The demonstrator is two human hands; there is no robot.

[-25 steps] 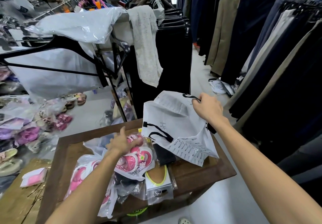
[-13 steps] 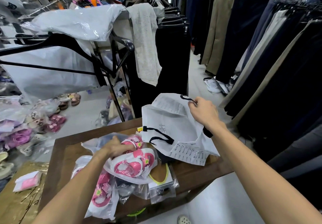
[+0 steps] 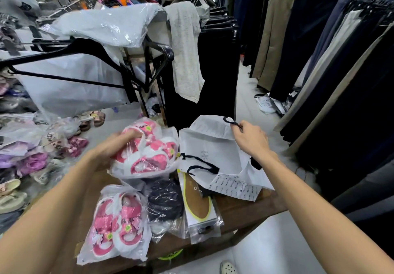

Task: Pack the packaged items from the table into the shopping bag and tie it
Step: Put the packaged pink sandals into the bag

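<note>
- The left hand grips a pack of pink shoes, fingers curled over its far edge, and holds it clear of the table, just left of the bag.
- The right hand pinches the far edge of the white bag by its black handle; the bag's mouth looks partly open but slack, its near side drooping onto the table.
- Nothing can be seen inside the bag; its interior is mostly hidden, so I judge that packing has barely begun.
- Left on the table: a second pink shoe pack at the near left, a dark pack in the middle, and a yellow-edged insole pack to its right, its far end tucked under the bag.
- So by my reading, one item is in hand on its way to the bag, at least three wait, and the tying is not yet started.
- The mouth likely needs to be spread wider before the shoes will slide in cleanly.
</note>
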